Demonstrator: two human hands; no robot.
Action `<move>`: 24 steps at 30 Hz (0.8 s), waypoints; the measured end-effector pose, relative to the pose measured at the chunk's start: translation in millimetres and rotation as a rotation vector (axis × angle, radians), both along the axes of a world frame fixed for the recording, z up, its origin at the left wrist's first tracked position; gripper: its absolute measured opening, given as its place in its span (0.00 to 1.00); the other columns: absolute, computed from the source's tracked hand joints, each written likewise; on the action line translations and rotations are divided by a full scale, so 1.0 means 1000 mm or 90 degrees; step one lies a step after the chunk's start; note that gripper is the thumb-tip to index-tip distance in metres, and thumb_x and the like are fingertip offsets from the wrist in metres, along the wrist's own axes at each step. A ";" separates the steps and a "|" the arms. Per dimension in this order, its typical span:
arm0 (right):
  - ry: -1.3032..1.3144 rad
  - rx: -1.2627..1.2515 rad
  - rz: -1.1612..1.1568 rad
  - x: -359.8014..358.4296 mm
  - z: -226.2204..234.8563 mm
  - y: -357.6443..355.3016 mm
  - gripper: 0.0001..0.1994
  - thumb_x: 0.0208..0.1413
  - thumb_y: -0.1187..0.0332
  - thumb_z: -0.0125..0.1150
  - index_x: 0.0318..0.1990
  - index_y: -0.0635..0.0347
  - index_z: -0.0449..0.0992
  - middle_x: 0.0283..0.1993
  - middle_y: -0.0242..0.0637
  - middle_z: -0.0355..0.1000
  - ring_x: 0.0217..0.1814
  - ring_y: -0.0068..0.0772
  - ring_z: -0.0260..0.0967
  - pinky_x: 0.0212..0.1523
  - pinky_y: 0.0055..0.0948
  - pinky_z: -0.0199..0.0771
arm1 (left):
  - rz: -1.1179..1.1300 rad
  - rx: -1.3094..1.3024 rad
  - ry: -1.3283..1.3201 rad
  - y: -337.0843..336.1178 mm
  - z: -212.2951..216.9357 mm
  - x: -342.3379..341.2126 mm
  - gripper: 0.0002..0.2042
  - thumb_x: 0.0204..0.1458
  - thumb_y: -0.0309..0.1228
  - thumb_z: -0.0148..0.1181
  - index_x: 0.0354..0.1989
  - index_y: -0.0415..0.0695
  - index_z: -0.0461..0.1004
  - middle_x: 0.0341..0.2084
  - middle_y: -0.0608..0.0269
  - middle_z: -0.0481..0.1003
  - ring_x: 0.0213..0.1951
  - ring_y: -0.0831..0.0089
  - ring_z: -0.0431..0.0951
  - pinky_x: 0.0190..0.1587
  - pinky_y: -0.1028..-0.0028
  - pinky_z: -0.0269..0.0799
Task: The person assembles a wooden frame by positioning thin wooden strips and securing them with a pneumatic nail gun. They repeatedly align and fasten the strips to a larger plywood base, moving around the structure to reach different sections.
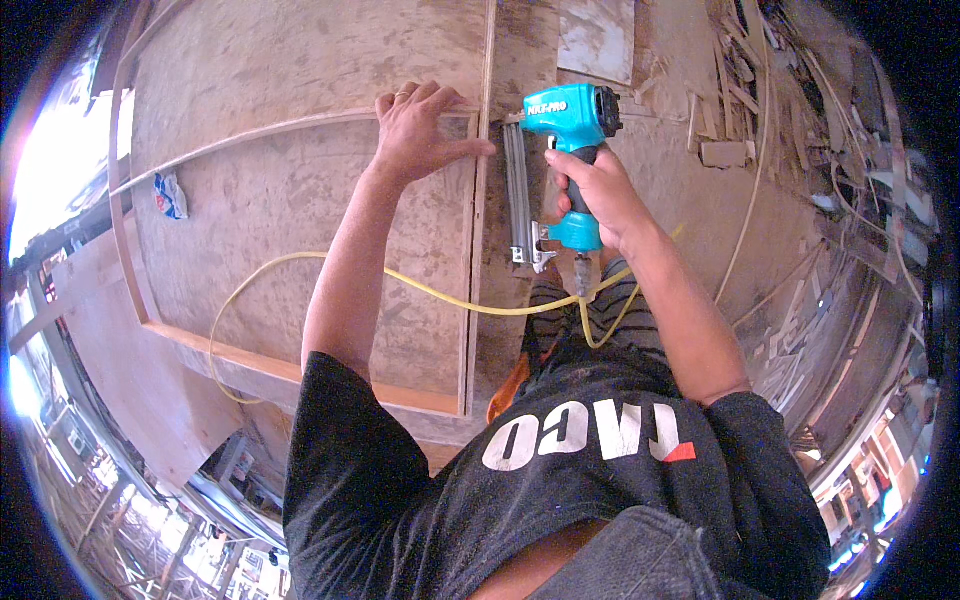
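Note:
In my right hand (pixel 605 195) is a teal pneumatic nail gun (pixel 565 115), gripped by its black handle with its long metal magazine to the left. A yellow air hose (pixel 470 308) joins the base of its handle and loops away to the left. My left hand (pixel 425 130) lies with fingers spread over a thin wooden strip (pixel 290 130), near where it meets a long upright strip (pixel 481 200). These strips form a frame on a wide plywood panel (pixel 300 220). The nail gun's nose is just right of the upright strip, and I cannot tell whether they touch.
A crumpled blue and white wrapper (pixel 170 196) lies on the panel at the left. A pale board (pixel 596 40) is at the top. Wood offcuts (pixel 725 153) and scraps are scattered on the right. The hose crosses the panel's lower edge strip (pixel 240 360).

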State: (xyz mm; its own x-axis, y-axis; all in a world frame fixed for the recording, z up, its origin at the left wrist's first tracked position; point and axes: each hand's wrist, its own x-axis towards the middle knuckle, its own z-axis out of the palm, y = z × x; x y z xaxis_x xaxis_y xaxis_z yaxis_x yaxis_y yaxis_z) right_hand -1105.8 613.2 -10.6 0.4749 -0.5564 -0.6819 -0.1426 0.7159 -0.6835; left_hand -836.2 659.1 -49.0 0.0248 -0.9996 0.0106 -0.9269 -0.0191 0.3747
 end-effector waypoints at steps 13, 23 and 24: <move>0.013 0.000 -0.008 0.002 -0.004 0.003 0.12 0.60 0.62 0.66 0.41 0.55 0.69 0.28 0.29 0.68 0.19 0.24 0.67 0.21 0.31 0.73 | 0.036 0.024 -0.018 -0.004 0.001 -0.005 0.32 0.39 0.66 0.68 0.44 0.53 0.82 0.44 0.63 0.77 0.57 0.57 0.71 0.59 0.53 0.54; -0.014 -0.033 -0.038 0.001 -0.003 0.005 0.09 0.58 0.62 0.65 0.36 0.55 0.73 0.25 0.30 0.69 0.17 0.27 0.68 0.17 0.33 0.71 | 0.032 0.065 0.013 -0.005 -0.002 0.002 0.33 0.38 0.67 0.68 0.45 0.54 0.82 0.45 0.63 0.76 0.58 0.57 0.69 0.60 0.52 0.53; -0.012 -0.023 -0.046 0.001 -0.003 0.005 0.09 0.58 0.62 0.66 0.36 0.55 0.73 0.24 0.30 0.69 0.17 0.28 0.68 0.18 0.33 0.71 | 0.032 0.061 0.013 -0.005 -0.002 0.002 0.33 0.38 0.67 0.68 0.45 0.54 0.82 0.46 0.63 0.76 0.59 0.57 0.69 0.60 0.52 0.53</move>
